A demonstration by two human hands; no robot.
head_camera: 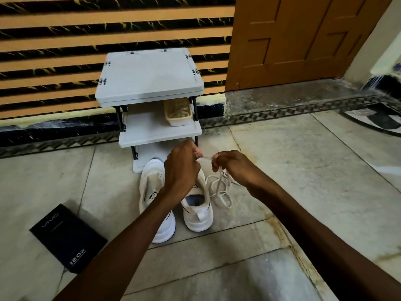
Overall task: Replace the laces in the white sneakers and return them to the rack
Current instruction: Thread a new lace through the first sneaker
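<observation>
Obs.: both hands are raised over the pair of sneakers, just in front of the rack's bottom shelf.
- Left hand [182,165]: fingers curled, pinching one end of the white lace [219,181].
- Right hand [232,167]: fingers curled, pinching the same lace a short way along. A short span is drawn taut between the two hands.
- The rest of the lace hangs below the right hand in loose loops and piles on the floor [282,159], just right of the right sneaker [198,211].
- The left sneaker [149,185] stands beside it. Both have toes pointing far and heels near. Lace-free eyelets cannot be confirmed, since the forearms cover the throats.
- Rack [149,77]: white, three shelves, against the striped wall. A tan basket [178,114] with what look like more laces sits on the right of the middle shelf.
- A black box [67,237] lies on the floor at near left.

Handling judgement:
- The lace is light, limp and flat. It will twist and tangle and has no stiffness for pushing, so only the tip can lead through an eyelet. It should be pinched close to the tip, with the slack kept off to the right.
- Each sneaker looks light, with a soft upper and a firm sole. For steadying it is best held at the heel collar or the sidewall.
- Grip on the fabric should be sure. Breakage risk is low, and snagging of the loops is the main nuisance.
</observation>
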